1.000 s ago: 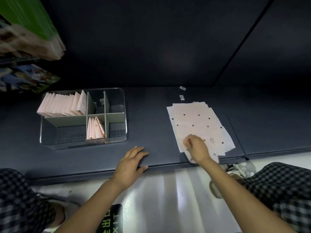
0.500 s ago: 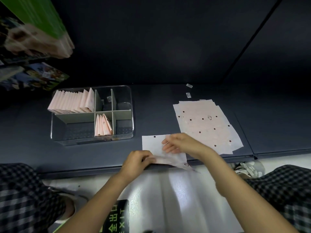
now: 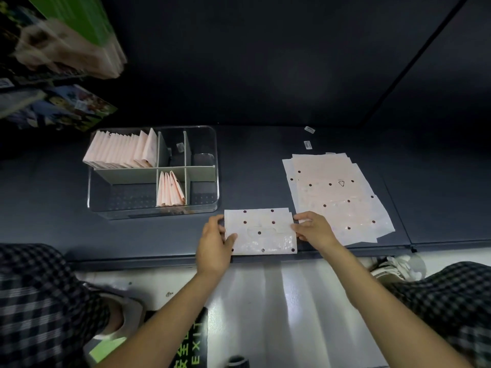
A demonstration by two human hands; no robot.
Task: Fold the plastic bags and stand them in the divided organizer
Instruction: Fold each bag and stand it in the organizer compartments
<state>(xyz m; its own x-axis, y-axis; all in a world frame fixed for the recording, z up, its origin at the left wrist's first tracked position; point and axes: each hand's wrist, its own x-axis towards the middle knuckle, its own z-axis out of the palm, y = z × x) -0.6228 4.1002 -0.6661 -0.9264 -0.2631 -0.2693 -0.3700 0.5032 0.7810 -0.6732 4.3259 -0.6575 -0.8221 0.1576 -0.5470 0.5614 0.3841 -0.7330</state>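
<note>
A single plastic bag (image 3: 260,232) lay flat near the lower centre of the frame, at the front edge of the dark bench (image 3: 252,160), pale pink and translucent with dark punched dots. The left hand (image 3: 214,244) gripped its left edge, thumb over the top face and fingers at the side; the right hand (image 3: 313,229) pinched its right edge between thumb and fingertips. Both were therefore closed on the bag, not loose.

It looked very light and thin, soft enough to flop and wrinkle, and its glossy sheen suggested a slippery film that would slide on the smooth bench and trap air in a fold. Holding it at opposite short edges, as here, seemed the sound choice: it kept the sheet taut and square so one side could be brought over the other and the crease pressed flat with the fingers.

The stack of unfolded bags (image 3: 337,197) lay just right of it, right of centre. The clear divided organizer (image 3: 152,208) sat left of centre, with a full row of folded bags (image 3: 122,150) upright in its upper-left compartment and a few more folded bags (image 3: 170,189) upright in the lower-middle one; the other compartments held none that could be made out.
</note>
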